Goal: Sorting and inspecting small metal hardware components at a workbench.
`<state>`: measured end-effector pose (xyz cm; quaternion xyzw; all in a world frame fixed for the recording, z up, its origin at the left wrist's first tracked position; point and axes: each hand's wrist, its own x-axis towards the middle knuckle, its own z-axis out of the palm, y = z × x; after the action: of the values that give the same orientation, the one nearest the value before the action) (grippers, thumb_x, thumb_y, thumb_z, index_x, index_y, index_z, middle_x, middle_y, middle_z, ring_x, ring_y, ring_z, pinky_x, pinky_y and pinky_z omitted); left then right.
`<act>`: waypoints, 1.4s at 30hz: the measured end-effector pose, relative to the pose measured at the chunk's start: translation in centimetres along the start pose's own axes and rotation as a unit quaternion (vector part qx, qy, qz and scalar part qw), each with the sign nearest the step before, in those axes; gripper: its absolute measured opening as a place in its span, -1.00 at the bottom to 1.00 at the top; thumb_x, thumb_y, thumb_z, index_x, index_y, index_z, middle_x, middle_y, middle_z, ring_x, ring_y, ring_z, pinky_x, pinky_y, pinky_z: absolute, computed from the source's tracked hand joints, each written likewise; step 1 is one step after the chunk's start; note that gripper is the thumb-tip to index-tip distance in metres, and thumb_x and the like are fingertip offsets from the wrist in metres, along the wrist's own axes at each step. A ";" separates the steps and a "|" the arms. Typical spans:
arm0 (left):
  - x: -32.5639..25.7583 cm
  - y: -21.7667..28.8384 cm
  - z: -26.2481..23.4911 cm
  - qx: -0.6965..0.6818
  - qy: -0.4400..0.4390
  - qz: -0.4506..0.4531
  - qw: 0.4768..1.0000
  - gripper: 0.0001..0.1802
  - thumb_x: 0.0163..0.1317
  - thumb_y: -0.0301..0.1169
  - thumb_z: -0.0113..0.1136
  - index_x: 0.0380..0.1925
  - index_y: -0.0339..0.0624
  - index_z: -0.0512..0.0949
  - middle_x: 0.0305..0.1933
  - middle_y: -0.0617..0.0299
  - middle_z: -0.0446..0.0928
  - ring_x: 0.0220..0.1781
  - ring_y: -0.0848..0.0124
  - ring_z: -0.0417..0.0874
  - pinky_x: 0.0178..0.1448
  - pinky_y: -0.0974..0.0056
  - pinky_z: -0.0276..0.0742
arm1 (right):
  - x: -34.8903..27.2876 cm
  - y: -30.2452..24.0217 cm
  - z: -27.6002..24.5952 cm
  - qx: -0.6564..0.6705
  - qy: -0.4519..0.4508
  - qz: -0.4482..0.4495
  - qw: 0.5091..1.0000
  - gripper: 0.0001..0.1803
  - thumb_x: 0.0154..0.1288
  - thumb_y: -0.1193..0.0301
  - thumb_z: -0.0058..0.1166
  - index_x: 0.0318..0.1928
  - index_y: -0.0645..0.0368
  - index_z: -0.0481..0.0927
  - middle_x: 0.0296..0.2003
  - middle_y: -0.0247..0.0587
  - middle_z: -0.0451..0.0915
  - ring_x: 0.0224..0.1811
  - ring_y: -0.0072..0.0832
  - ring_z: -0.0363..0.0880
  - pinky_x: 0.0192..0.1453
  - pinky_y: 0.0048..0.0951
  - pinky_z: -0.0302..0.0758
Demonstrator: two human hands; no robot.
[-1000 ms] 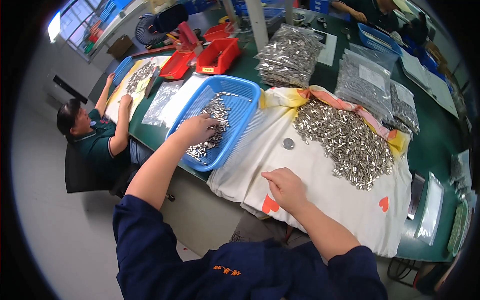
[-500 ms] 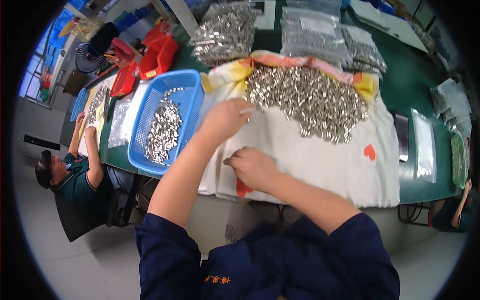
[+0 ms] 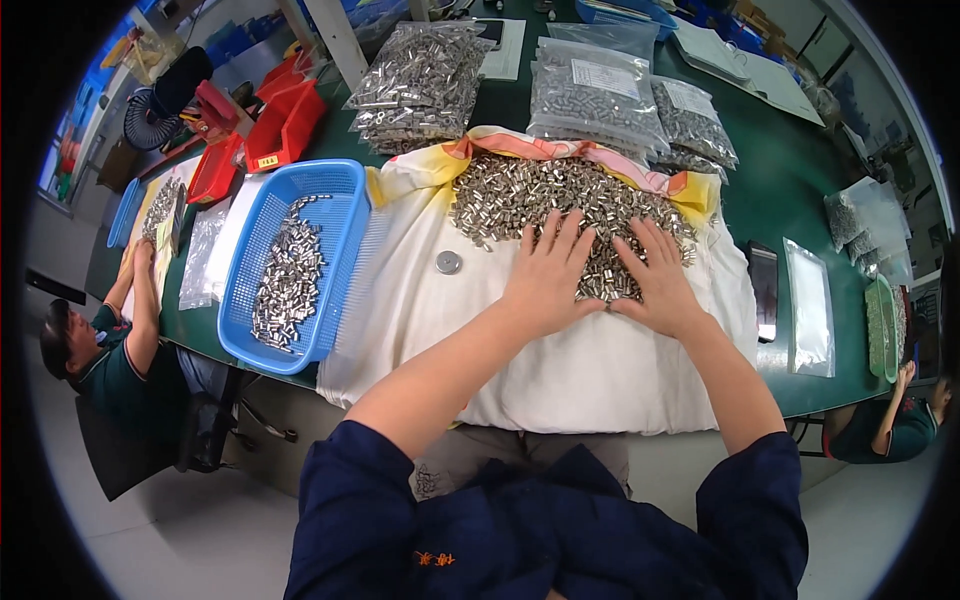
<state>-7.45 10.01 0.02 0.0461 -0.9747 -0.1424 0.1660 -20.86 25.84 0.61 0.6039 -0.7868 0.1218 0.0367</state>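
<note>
A heap of small, shiny metal cylinders (image 3: pixel 515 190) lies on a white cloth (image 3: pixel 600 385) with a yellow and pink border bunched up at the back. My left hand (image 3: pixel 550 275) rests palm down at the heap's front edge, fingers spread over the pieces. Beside it, my right hand (image 3: pixel 658 280) lies likewise, its fingers stretched out on the right part of the heap. Some cylinders show between the two thumbs and index fingers. On the cloth left of the heap sits a round, grey metal disc (image 3: pixel 448 263), apart from both hands.
A blue basket (image 3: pixel 346 245) holding more cylinders stands to the left. Filled plastic bags (image 3: pixel 600 90) line the back, red bins (image 3: pixel 285 125) the back left. At right lie a dark phone-like object (image 3: pixel 763 290) and a clear bag (image 3: pixel 810 310). Co-workers sit at both sides.
Both hands have moved right and forward onto the heap, and their curled fingers have spread. The metal disc now shows on the cloth. The whole view has shifted slightly.
</note>
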 end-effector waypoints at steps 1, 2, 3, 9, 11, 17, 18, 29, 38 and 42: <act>0.4 -0.5 0.2 0.000 -0.001 -0.002 1.000 -0.16 -0.04 0.01 0.17 0.16 -0.27 0.18 0.31 -0.03 0.00 0.35 0.02 -0.03 0.32 -0.08 -0.07 | 0.7 -0.4 0.4 -0.007 -0.012 -0.023 1.000 -0.28 0.01 0.08 0.08 0.20 -0.01 0.23 0.27 -0.02 -0.02 0.35 -0.13 -0.15 0.36 -0.07 -0.18; 0.7 -1.0 0.4 0.029 -0.003 0.009 1.000 -0.13 -0.04 0.07 0.13 0.17 -0.28 0.17 0.32 -0.02 -0.01 0.36 0.03 -0.05 0.32 -0.11 -0.10 | 1.2 -0.6 0.5 -0.023 -0.023 -0.019 0.999 -0.31 0.04 0.10 0.06 0.20 -0.02 0.23 0.27 -0.04 0.00 0.35 -0.15 -0.15 0.36 -0.08 -0.20; 0.9 -1.5 0.6 0.058 -0.005 0.020 0.998 -0.10 -0.04 0.13 0.08 0.17 -0.29 0.16 0.32 -0.02 -0.01 0.37 0.05 -0.07 0.31 -0.13 -0.13 | 1.5 -0.9 0.3 -0.020 -0.024 -0.019 0.999 -0.31 0.04 0.10 0.06 0.20 -0.02 0.23 0.27 -0.04 0.00 0.35 -0.15 -0.15 0.36 -0.08 -0.20; 0.4 -4.6 -0.5 0.076 -0.036 -0.008 0.996 -0.09 -0.02 0.13 0.05 0.18 -0.34 0.14 0.33 0.00 -0.02 0.38 0.09 -0.07 0.33 -0.13 -0.17 | 5.1 -2.1 1.7 -0.011 0.003 -0.095 0.995 -0.40 0.12 0.11 -0.02 0.19 -0.05 0.25 0.26 -0.10 0.05 0.34 -0.18 -0.09 0.35 -0.05 -0.18; 0.5 -5.7 -0.9 0.120 -0.042 -0.034 0.991 -0.08 -0.01 0.19 -0.01 0.20 -0.30 0.13 0.34 0.03 -0.03 0.38 0.11 -0.08 0.32 -0.15 -0.18 | 6.4 -2.4 2.3 0.000 0.018 -0.098 0.995 -0.45 0.17 0.10 -0.09 0.17 -0.06 0.27 0.24 -0.13 0.10 0.33 -0.23 -0.06 0.34 -0.06 -0.16; 1.0 -7.7 -2.6 0.147 -0.034 -0.034 0.988 -0.13 -0.02 0.02 0.13 0.18 -0.32 0.11 0.32 0.01 0.01 0.36 0.09 -0.01 0.31 -0.10 -0.09 | 9.7 -3.1 3.4 0.005 0.037 -0.132 0.991 -0.50 0.25 0.09 -0.19 0.15 0.00 0.30 0.20 -0.22 0.21 0.32 -0.30 0.00 0.35 -0.09 -0.16; 1.0 -7.8 -2.7 0.130 -0.018 -0.053 0.990 -0.14 -0.02 -0.03 0.16 0.19 -0.31 0.10 0.31 -0.01 0.02 0.35 0.08 0.00 0.31 -0.10 -0.09 | 9.9 -2.9 3.8 0.017 0.057 -0.126 0.990 -0.51 0.24 0.08 -0.18 0.14 -0.03 0.33 0.18 -0.21 0.23 0.31 -0.29 0.02 0.35 -0.08 -0.14; 0.9 -0.6 -0.5 -0.103 0.020 0.180 0.978 -0.56 -0.19 -0.28 0.31 -0.22 -0.01 0.47 0.11 0.18 0.32 0.25 0.14 0.23 0.29 -0.05 0.05 | 3.3 3.5 0.0 0.102 0.166 0.032 0.980 -0.49 0.01 0.38 0.08 0.06 0.06 0.40 0.11 -0.11 0.29 0.18 -0.13 0.20 0.24 -0.15 0.12; 1.8 -4.2 0.5 -0.078 -0.007 0.299 0.951 -0.79 -0.04 -0.20 0.15 -0.49 -0.06 0.44 -0.11 0.16 0.37 0.14 0.20 0.28 0.30 -0.05 0.05 | 4.3 0.0 1.4 0.029 0.074 -0.081 0.994 -0.40 -0.01 0.28 0.06 0.12 0.07 0.33 0.17 -0.09 0.20 0.24 -0.11 0.09 0.28 -0.06 0.01; 1.8 -6.8 -0.9 -0.037 0.014 0.312 0.949 -0.79 0.01 -0.18 0.11 -0.46 -0.04 0.45 -0.09 0.14 0.36 0.17 0.20 0.26 0.30 -0.04 0.05 | 6.3 -1.2 1.5 0.020 0.055 -0.085 0.995 -0.38 0.00 0.25 0.05 0.14 0.08 0.30 0.18 -0.09 0.18 0.26 -0.12 0.07 0.30 -0.03 -0.05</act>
<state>-8.53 3.04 -0.64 -0.2650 -0.9318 -0.1192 0.2178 -21.24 19.25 0.63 0.6616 -0.7267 0.1676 0.0782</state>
